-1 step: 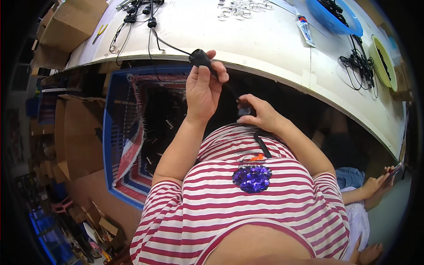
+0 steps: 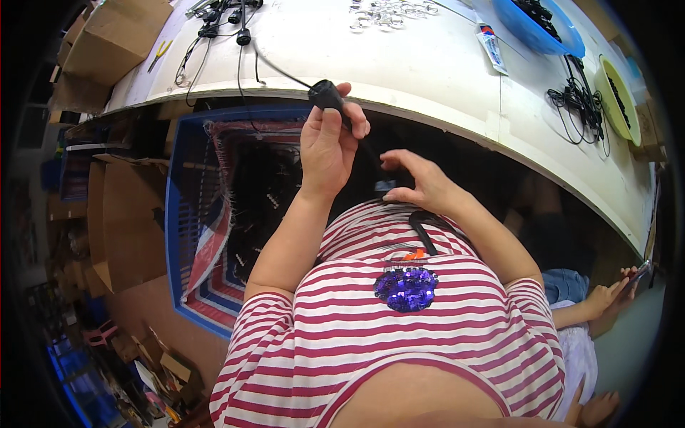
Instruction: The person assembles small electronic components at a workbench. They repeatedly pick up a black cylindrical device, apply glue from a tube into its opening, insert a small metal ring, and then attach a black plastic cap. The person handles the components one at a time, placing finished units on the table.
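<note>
My left hand [image 2: 328,146] is closed around a black lamp socket [image 2: 323,93], held up in front of the worktable's edge with its round mouth facing up and left. A black cord [image 2: 278,69] runs from near the socket toward the table. Lower and to the right, my right hand [image 2: 428,187] has its thumb and forefinger apart, curved toward a small dark block-like piece [image 2: 385,187]. That piece is dim against the dark background, and its kind is unclear. A thick black cord [image 2: 422,232] lies against my striped shirt.
Several black sockets [image 2: 243,36] with cords lie on the white table [image 2: 399,68], near yellow-handled pliers [image 2: 160,55]. Clear and metal small parts [image 2: 389,14], a tube [image 2: 491,48], a blue basin [image 2: 542,32] and a yellow-green basin [image 2: 618,100] sit there too. A blue crate [image 2: 173,214] stands below; another person's hands [image 2: 606,299] are at right.
My right thumb and forefinger have spread apart, and the dark piece now sits lower and left of them. The socket in my left hand has shifted slightly right.
</note>
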### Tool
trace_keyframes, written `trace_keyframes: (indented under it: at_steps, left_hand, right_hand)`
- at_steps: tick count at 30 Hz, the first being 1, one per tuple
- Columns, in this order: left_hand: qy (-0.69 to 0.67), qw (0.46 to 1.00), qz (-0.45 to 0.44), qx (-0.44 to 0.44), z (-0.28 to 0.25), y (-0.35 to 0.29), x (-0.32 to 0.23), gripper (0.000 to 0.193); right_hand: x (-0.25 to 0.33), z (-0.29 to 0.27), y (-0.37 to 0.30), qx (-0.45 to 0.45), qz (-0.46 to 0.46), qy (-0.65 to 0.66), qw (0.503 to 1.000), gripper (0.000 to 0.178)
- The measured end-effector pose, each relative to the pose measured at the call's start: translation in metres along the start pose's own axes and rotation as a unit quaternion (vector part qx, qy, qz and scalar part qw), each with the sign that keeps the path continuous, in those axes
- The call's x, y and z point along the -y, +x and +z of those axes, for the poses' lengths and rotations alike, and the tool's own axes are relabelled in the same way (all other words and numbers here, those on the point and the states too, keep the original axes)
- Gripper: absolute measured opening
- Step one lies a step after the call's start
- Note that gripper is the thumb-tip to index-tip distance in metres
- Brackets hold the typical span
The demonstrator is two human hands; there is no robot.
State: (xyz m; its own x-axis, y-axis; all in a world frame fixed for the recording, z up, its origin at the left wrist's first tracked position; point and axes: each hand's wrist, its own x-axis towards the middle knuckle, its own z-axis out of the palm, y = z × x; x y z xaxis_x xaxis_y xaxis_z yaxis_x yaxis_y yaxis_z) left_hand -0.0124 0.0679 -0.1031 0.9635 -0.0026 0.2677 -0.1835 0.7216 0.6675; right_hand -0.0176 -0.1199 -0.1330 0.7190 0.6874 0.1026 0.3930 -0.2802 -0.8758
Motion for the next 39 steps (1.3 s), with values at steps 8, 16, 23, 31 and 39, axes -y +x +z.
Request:
trace_keyframes:
  at_steps: [8,16,23,31,39]
  left_hand:
    - [0.129,0.985,-0.106,0.034,0.012,-0.015,0.021,0.026]
    - [0.191,0.978,-0.079,0.017,0.020,-0.020,0.018,0.025]
    - [0.049,0.998,0.022,-0.016,0.021,-0.010,-0.003,0.061]
    - [0.074,0.992,0.098,-0.003,0.032,-0.003,-0.020,0.055]
    - [0.074,0.991,0.113,0.024,0.041,0.012,-0.045,0.059]
  right_hand:
    - [0.073,-0.060,0.040,-0.087,-0.135,0.000,0.987,0.035]
    - [0.080,-0.056,0.036,-0.113,-0.081,-0.108,0.984,0.035]
    - [0.017,0.006,-0.004,-0.083,-0.059,0.041,0.994,0.098]
    - [-0.046,0.033,-0.002,0.043,0.099,-0.131,0.985,0.028]
    - [-0.122,0.060,-0.018,0.053,0.067,-0.242,0.966,0.031]
